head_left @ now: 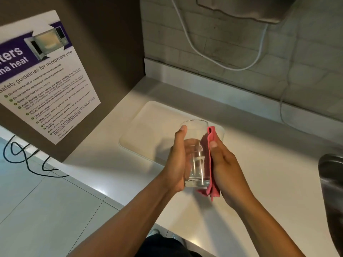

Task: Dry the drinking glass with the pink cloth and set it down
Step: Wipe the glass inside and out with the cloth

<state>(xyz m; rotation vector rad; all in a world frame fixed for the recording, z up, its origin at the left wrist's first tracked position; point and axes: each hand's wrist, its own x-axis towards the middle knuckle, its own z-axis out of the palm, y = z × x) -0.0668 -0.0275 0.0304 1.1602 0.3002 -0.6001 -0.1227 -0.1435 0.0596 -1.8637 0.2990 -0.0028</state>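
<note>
Left hand (177, 160) grips the glass (196, 154) (rim up); right hand (225, 164) presses pink cloth (210, 164) against it.

Both forearms are bare, no sleeves, watch or rings showing; dark clothing (163, 245) (black, perhaps trousers) appears at the bottom edge.

A pale countertop (241, 182) runs from near to far, lit brightly across its middle. On it lies a cream tray (148, 127). At the far side rises a wall of pale grey tiles (232, 43), with a white cable (222, 62) looping down from a grey wall-mounted appliance (250, 8). On the left stands a brown panel (104, 43) carrying a microwave safety poster (46, 80). Near left, the floor of light tiles (37, 201) holds black cords (24, 156). A steel sink (332, 182) edges the right.
</note>
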